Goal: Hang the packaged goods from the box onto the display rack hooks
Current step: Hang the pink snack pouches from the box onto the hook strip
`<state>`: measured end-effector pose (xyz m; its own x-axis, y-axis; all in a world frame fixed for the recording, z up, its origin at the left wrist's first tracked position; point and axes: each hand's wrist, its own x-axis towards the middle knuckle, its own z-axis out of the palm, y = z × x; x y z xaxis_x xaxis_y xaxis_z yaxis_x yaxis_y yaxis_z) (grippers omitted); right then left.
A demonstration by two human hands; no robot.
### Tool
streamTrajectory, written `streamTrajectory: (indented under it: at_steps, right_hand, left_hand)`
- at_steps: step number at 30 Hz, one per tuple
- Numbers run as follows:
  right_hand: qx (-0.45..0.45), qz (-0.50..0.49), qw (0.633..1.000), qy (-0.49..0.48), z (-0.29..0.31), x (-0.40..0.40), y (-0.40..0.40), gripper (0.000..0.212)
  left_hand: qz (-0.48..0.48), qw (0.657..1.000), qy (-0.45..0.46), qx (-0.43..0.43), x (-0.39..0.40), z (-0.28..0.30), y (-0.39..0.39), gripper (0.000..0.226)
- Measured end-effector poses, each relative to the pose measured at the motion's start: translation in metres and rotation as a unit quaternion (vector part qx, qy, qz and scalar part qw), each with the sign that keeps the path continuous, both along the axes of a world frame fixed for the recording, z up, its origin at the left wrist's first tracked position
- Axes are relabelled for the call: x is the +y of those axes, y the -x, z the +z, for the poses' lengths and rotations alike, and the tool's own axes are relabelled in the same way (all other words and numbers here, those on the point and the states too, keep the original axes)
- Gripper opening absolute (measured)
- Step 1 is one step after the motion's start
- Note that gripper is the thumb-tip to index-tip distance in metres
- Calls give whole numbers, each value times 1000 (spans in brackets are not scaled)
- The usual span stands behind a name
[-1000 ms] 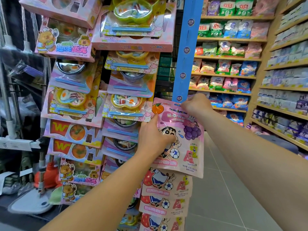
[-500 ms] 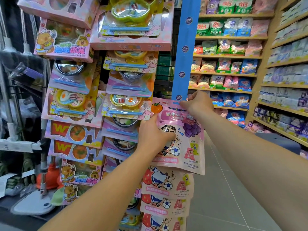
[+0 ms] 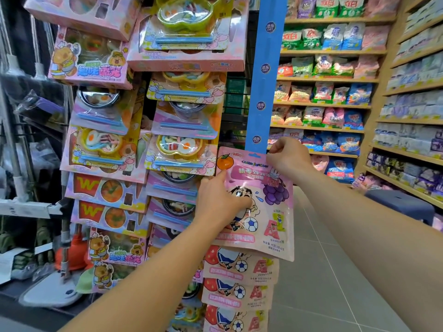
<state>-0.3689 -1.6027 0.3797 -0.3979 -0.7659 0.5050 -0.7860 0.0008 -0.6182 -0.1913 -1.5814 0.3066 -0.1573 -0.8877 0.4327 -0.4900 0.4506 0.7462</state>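
Since the earlier frame the right hand (image 3: 288, 159) has slid along the top edge of the pink glossy snack pouch with a cartoon boy and grapes (image 3: 260, 204). It pinches the pouch's upper right corner at frame centre, while the left hand (image 3: 221, 202) grips its left side, thumb across the front. The pouch hangs upright, long axis vertical, its hang hole just below the blue vertical display strip (image 3: 266, 75). Identical pink pouches (image 3: 239, 267) hang below; pink blister-card toy packs (image 3: 182, 154) crowd the left.
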Motion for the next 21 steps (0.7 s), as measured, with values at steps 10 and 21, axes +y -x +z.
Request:
streamTrajectory:
  at_steps: [10, 21]
  right_hand:
    - [36, 11, 998, 43, -15, 5, 5, 3]
    - [5, -21, 990, 139, 21, -5, 3, 6]
  left_hand:
    - [-5, 1000, -4, -5, 2, -9, -7, 96]
    - [-3, 998, 11, 62, -4, 11, 7, 92]
